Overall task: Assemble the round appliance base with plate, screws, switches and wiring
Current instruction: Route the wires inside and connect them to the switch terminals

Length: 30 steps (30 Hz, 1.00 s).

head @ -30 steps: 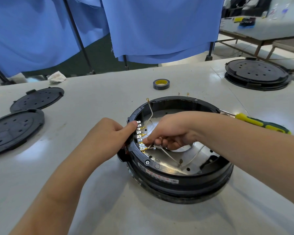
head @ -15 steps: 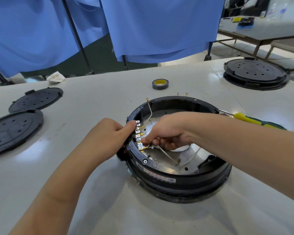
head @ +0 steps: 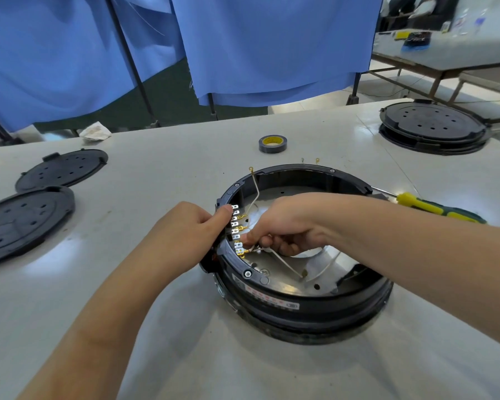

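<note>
While the round black base (head: pixel 300 298) sits on the white table (head: pixel 171 327) right in front of the person, the left hand (head: pixel 185 238) grips its left rim beside a row of metal terminals (head: pixel 236 226). Inside, over the metal plate (head: pixel 283 267), the right hand (head: pixel 280 226) pinches a white wire (head: pixel 286 265). Farther off lie a yellow-handled screwdriver (head: pixel 427 207) and a tape roll (head: pixel 272 143).

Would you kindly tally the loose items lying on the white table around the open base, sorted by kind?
Flat black perforated round cover plates: 2
Closed black round appliance units: 1
Rolls of dark tape with a yellow core: 1
Yellow-and-green-handled screwdrivers: 1
Small loose gold ring terminals: 2
Total: 7
</note>
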Tool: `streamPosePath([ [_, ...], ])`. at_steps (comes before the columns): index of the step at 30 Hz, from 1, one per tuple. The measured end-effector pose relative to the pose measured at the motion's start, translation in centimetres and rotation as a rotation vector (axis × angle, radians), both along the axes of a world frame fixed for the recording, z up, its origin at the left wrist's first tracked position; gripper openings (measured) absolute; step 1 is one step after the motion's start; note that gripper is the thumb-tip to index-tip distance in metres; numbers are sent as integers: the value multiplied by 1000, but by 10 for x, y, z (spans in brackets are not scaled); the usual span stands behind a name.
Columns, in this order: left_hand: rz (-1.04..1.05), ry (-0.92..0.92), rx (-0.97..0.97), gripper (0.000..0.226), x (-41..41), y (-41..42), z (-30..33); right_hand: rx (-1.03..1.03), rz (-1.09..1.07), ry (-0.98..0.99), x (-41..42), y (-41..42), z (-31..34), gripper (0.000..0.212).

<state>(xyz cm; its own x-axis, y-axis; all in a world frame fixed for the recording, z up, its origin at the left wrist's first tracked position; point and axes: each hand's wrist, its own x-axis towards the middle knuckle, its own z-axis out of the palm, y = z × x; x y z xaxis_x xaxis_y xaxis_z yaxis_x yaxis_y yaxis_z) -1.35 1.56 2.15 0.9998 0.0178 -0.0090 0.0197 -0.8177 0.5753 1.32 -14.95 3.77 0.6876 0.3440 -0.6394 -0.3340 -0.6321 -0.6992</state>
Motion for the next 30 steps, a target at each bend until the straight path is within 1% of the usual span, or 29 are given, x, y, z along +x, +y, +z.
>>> streamPosePath([
  [5,-2,-13,22,72,-2,0,2,-19,36,-89,1,-3,2,27],
  [9,2,-16,11,73,-1,0,1,-70,118,-140,0,-9,8,25],
  [12,17,-22,17,71,-1,1,-1,-88,174,-71,1,-14,12,32],
  [17,28,-29,31,71,-1,-1,-1,-17,191,118,4,-14,6,23],
  [20,30,-29,42,70,-1,-2,0,15,185,175,6,-16,4,21],
  [25,27,-29,16,69,-1,-1,-1,30,166,175,6,-15,2,19],
  [30,26,-41,40,71,-2,-1,-1,12,167,104,4,-15,2,15],
])
